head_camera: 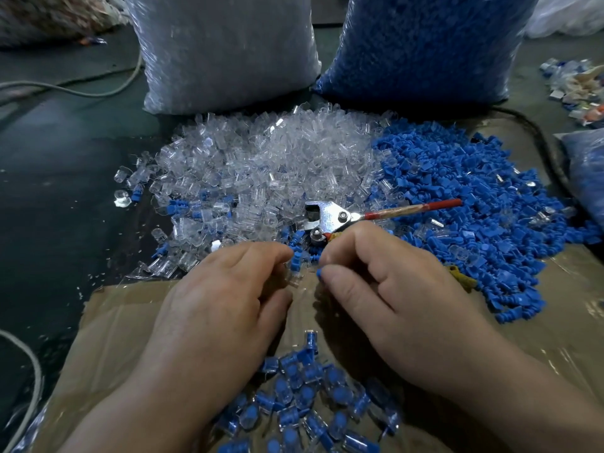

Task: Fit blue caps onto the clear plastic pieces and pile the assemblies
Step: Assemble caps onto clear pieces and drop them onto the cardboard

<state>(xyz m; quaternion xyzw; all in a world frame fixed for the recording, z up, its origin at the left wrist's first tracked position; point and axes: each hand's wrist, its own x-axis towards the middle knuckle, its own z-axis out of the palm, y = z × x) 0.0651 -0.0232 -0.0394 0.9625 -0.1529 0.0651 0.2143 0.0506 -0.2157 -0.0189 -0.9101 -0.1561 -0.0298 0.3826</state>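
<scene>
Hands were held close together over cardboard (pixel 124 322), a blue cap (pixel 319 273) pinched by the right hand (pixel 385 282), a clear piece (pixel 292 277) gripped by the left hand (pixel 225 289), capped assemblies (pixel 304 397) piled just beneath them.

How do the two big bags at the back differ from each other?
The left bag is packed with clear pieces and looks grey-white; the right bag is packed with blue caps and looks solid blue. The left bag stands behind the clear heap, the right bag behind the blue heap. Both are full, see-through plastic sacks standing upright.
</scene>
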